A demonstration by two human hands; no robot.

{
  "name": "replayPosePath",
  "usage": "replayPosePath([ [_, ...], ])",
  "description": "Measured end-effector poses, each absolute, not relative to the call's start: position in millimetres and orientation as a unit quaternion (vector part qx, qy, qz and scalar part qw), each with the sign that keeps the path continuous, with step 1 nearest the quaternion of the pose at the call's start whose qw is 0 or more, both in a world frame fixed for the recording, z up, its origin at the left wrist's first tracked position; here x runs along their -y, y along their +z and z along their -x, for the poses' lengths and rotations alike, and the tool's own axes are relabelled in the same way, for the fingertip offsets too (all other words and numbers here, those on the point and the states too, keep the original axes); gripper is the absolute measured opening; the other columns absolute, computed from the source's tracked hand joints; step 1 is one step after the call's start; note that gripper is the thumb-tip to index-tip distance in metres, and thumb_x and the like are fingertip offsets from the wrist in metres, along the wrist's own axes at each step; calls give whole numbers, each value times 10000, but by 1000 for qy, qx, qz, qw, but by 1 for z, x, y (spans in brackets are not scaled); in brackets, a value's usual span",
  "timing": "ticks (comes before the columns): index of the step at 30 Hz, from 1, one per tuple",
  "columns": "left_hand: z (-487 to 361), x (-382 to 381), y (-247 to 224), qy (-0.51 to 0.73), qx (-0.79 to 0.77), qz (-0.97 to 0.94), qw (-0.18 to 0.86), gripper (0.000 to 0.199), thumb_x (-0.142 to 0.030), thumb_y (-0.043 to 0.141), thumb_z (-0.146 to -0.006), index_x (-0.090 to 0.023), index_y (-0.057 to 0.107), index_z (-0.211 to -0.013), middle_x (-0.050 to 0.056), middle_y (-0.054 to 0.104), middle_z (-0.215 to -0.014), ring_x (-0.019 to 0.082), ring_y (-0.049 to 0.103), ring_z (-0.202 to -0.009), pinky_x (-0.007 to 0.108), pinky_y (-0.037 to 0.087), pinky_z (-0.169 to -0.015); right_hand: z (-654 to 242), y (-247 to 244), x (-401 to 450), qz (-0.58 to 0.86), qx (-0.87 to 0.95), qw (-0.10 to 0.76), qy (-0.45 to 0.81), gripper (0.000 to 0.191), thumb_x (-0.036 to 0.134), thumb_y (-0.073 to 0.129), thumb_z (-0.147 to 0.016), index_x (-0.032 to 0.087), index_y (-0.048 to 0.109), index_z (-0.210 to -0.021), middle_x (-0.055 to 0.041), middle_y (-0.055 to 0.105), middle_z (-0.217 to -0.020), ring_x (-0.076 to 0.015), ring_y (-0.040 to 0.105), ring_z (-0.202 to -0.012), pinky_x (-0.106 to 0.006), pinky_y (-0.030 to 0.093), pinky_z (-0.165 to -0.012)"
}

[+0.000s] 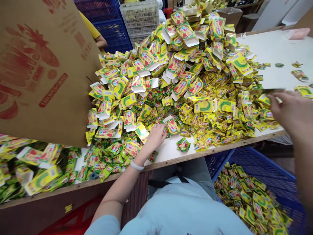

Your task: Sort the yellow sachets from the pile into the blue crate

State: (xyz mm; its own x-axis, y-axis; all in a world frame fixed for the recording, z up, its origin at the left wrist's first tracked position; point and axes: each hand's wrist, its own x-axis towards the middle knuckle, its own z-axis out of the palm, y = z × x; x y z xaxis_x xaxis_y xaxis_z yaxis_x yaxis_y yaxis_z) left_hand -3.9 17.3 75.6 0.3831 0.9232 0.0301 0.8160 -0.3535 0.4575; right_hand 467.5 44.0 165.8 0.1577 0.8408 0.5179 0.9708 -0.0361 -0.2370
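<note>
My left hand [156, 136], with a pale band on its wrist, is closed at the near edge of the pile, just left of an open yellow box [171, 125]. Anything between its fingertips is hidden. Over the pile's right end, my right hand [287, 106] pinches a thin dark flat piece [273, 90], seen edge-on. Small yellow candy packets [207, 130] lie between the hands, green ones [114, 148] to the left. Printed yellow boxes [146, 60], many with open white flaps, are heaped behind them. One green packet [183, 144] lies apart near the table edge.
A large cardboard carton [44, 75] stands on the left of the white table [274, 49]. Below the right side, a blue crate [264, 166] holds filled yellow boxes. Crates [140, 19] are stacked behind, beside another person's arm [100, 41]. A red stool [78, 217] is below left.
</note>
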Motion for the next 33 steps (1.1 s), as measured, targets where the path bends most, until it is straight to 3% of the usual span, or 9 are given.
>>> replayPosePath([
  [3, 13, -32, 64, 58, -578, -806, 115, 442, -257, 722, -816, -120, 546, -1198, 205, 586, -1233, 362, 501, -1202, 503, 384, -1015, -490, 182, -82, 699, 617, 323, -161, 290, 435, 549, -938, 230, 754, -918, -180, 658, -1291, -357, 633, -1158, -443, 414, -753],
  [6, 11, -34, 61, 40, -587, -801, 108, 356, -275, 766, -786, -137, 610, -1075, 183, 611, -1161, 368, 504, -1178, 505, 372, -1005, -423, 173, -75, 697, 624, 334, -114, 452, 543, 458, -955, 196, 713, -819, -192, 743, -1020, -297, 691, -981, -427, 415, -724],
  [7, 11, -33, 61, 42, -588, -799, 115, 310, -275, 766, -786, -144, 630, -1032, 174, 619, -1142, 368, 508, -1169, 509, 372, -1003, -387, 162, -63, 694, 665, 275, -42, 444, 505, 429, -991, 191, 708, -847, -170, 736, -947, -280, 691, -927, -391, 452, -741],
  [10, 12, -31, 65, 75, -580, -797, 152, 173, -273, 716, -828, -171, 671, -960, 138, 644, -1120, 340, 544, -1132, 493, 390, -988, -281, 110, -19, 639, 748, 158, 79, 410, 593, 757, -744, 197, 662, -698, -76, 699, -674, -223, 669, -640, -295, 454, -591],
  [13, 16, -29, 70, 150, -564, -781, 222, 114, -263, 626, -876, -192, 687, -942, 86, 696, -1047, 276, 611, -1029, 419, 438, -938, -221, 66, 10, 597, 780, 54, 181, 377, 493, 791, -755, 178, 663, -919, -127, 736, -965, -268, 702, -854, -299, 489, -679],
  [17, 21, -20, 75, 218, -566, -733, 310, 213, -347, 550, -919, -178, 680, -917, 42, 719, -881, 216, 647, -817, 319, 485, -771, -219, 52, 13, 596, 772, 70, 211, 169, 296, 627, -907, 211, 597, -1050, -98, 718, -1098, -258, 699, -952, -307, 488, -727],
  [22, 16, -6, 80, 138, -511, -777, 341, 218, -322, 528, -934, -195, 705, -927, 45, 724, -919, 214, 658, -847, 321, 490, -790, -249, 49, 14, 599, 684, 236, 343, 193, 307, 570, -909, 224, 501, -1069, -44, 743, -909, -209, 714, -690, -306, 496, -652],
  [26, -10, -12, 87, 200, -524, -786, 261, 190, -288, 507, -961, -188, 656, -1023, 78, 689, -1016, 220, 646, -951, 348, 491, -867, -267, 36, 33, 549, 497, 417, 528, 488, 514, 682, -814, 239, 455, -1148, 8, 705, -725, -204, 692, -552, -255, 454, -441],
  [33, -85, -56, 88, 156, -574, -792, 134, 243, -360, 514, -980, -151, 601, -1070, 122, 637, -1073, 254, 600, -1002, 349, 470, -849, -286, 38, 50, 546, 359, 526, 544, 528, 535, 861, -607, 233, 490, -832, 52, 612, -705, -171, 666, -488, -224, 453, -323],
])
